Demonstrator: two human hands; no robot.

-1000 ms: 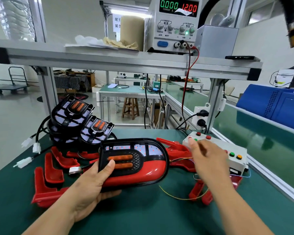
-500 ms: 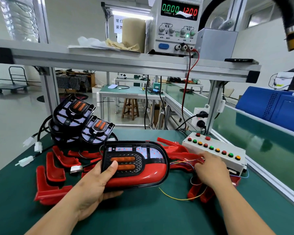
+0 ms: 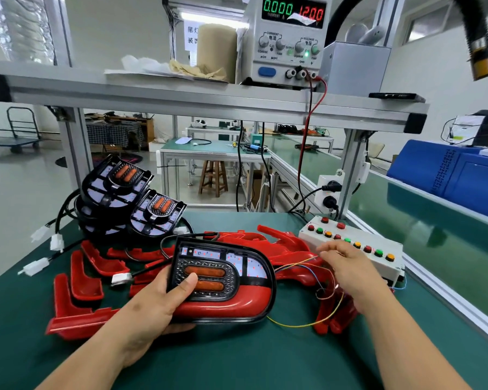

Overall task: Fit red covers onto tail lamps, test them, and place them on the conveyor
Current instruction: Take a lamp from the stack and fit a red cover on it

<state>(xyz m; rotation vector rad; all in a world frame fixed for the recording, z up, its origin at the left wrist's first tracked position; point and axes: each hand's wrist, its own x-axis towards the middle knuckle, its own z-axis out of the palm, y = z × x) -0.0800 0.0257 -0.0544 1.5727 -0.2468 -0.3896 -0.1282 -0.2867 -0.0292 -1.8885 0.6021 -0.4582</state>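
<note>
Left grip [image 3: 152,311]: closed around the left end of the tail lamp [image 3: 209,263], thumb on the orange lens. The lamp is held low over the green bench [image 3: 237,361], with its red cover [image 3: 231,302] fitted. Right grip [image 3: 352,271]: open, fingers loosely extended, above thin wires [image 3: 302,324] beside the button box [image 3: 378,242]. Contact with the wires cannot be determined. Loose red covers [image 3: 85,282] lie to the left.

red cover [image 3: 231,302], green table [image 3: 237,361] (plain)
</note>
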